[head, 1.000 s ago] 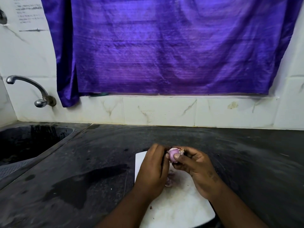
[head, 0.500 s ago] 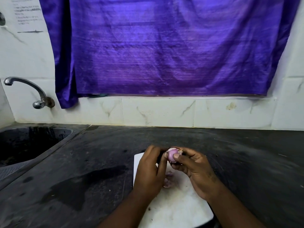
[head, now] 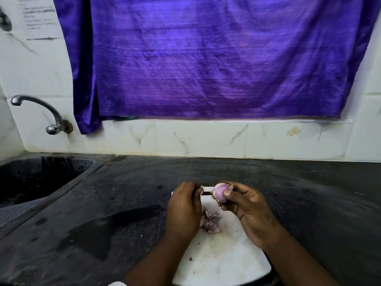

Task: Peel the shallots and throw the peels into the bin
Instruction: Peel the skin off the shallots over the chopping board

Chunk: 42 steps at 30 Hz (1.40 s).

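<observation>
Now the right hand [head: 247,211] pinches the shallot [head: 219,191] over the far edge of the board [head: 222,261]; the left hand [head: 184,209], just beside it, curls round what looks like a knife [head: 206,194], tip toward the shallot.

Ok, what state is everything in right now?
Shallot: partly peeled, pinched in right hand.
Left hand: curled round what looks like a knife, mostly hidden.
Peels: loose on cutting board.
Tap: no water running.
Curtain: hanging closed.
</observation>
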{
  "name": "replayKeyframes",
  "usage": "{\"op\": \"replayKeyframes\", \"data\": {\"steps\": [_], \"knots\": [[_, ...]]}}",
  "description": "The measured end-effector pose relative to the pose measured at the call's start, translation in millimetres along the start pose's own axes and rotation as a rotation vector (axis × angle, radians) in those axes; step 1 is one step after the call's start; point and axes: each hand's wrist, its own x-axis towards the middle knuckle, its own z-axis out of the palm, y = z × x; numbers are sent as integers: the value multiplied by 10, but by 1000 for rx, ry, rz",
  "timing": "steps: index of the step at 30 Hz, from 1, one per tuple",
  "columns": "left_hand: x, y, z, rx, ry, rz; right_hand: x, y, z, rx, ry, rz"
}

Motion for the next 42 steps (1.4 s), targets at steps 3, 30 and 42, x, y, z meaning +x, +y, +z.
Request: {"op": "replayKeyframes", "data": {"steps": [3,30,42], "knots": [[-16,-20,-1,54,-57,11,-5,11,-2,-30,4,3],[16,50,-7,-457,-122,-134,9,105,-64,-299,-56,-55],[59,32,-29,-642,-185,-260,38,145,-94,-360,-49,-205]]}}
